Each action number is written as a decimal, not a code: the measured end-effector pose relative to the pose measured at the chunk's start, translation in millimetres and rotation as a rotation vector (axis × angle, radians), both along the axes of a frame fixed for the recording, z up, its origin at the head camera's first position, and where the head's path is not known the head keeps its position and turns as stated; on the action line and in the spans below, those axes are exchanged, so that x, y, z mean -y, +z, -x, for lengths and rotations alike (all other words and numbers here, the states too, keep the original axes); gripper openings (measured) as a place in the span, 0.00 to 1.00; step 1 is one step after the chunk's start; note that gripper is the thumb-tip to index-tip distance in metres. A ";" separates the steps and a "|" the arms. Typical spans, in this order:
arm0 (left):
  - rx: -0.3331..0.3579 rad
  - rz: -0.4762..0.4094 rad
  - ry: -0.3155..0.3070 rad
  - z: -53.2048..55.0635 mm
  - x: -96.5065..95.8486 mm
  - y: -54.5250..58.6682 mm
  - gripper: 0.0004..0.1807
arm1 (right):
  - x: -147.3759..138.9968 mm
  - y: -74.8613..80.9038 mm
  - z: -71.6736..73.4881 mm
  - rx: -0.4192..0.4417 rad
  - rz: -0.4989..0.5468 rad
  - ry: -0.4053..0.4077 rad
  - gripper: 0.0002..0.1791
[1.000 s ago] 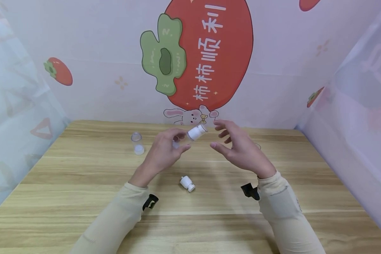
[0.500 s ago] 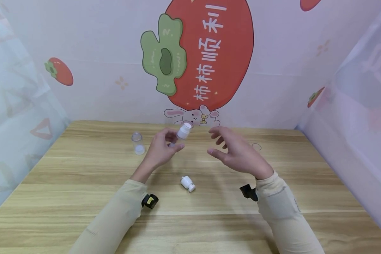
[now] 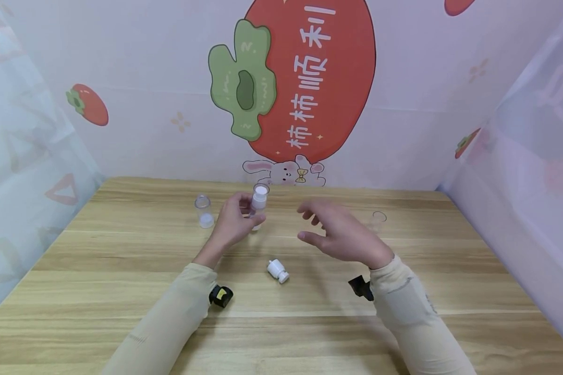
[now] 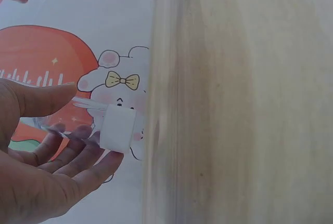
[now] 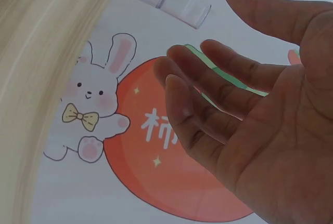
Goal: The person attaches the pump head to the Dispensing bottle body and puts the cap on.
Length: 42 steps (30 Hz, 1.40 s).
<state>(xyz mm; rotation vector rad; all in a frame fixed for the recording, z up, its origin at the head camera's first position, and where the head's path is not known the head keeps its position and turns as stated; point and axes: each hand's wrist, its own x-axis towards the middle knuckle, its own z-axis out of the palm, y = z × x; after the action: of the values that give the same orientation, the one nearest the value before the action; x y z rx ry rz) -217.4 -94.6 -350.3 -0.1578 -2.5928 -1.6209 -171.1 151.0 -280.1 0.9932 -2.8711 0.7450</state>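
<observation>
Leftmost, a clear vial (image 3: 204, 210) with a white bottom stands upright on the wooden surface (image 3: 98, 291). Near it, the left grip (image 3: 231, 223) pinches a clear bottle (image 3: 260, 197) between thumb and fingers; the bottle is about upright, white inside near its clear top, and whether its white base touches the surface I cannot tell. Next, nearer the person, a white pump (image 3: 278, 271) lies on its side. Then the right grip (image 3: 340, 234) hangs spread, thumb apart from loosely bent fingers. Behind its wrist, a faint clear piece (image 3: 377, 222) sits on the surface.
</observation>
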 end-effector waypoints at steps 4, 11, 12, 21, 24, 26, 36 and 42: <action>0.009 0.004 0.006 1.9 2.1 -2.5 0.27 | 5.3 -5.1 -0.3 -0.001 -0.053 0.025 0.22; -0.001 -0.006 0.026 3.7 4.7 -5.3 0.26 | 15.7 -14.1 -2.8 0.028 -0.134 0.061 0.20; 0.000 -0.005 0.030 3.8 4.9 -5.7 0.26 | 17.1 -15.2 -3.1 0.031 -0.143 0.065 0.19; 0.043 -0.001 0.047 5.8 6.7 -7.4 0.29 | 24.3 -22.6 -5.4 0.071 -0.200 0.066 0.19; 0.051 -0.005 0.047 5.8 7.3 -6.5 0.30 | 25.3 -23.6 -5.9 0.085 -0.213 0.058 0.19; 0.058 -0.004 0.047 5.6 7.6 -6.3 0.30 | 25.9 -23.9 -6.2 0.093 -0.219 0.056 0.19; 0.077 0.013 0.055 6.1 8.0 -7.2 0.32 | 26.0 -25.2 -6.7 0.108 -0.226 0.057 0.20; 0.094 0.041 0.052 5.1 8.7 -2.4 0.36 | 28.1 -26.9 -6.9 0.120 -0.217 0.054 0.21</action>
<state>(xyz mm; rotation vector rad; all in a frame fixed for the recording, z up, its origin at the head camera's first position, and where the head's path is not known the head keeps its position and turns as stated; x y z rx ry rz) -222.5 -103.3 -352.8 -0.0168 -2.6766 -1.5962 -164.2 122.9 -307.0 1.0866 -3.0936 0.5211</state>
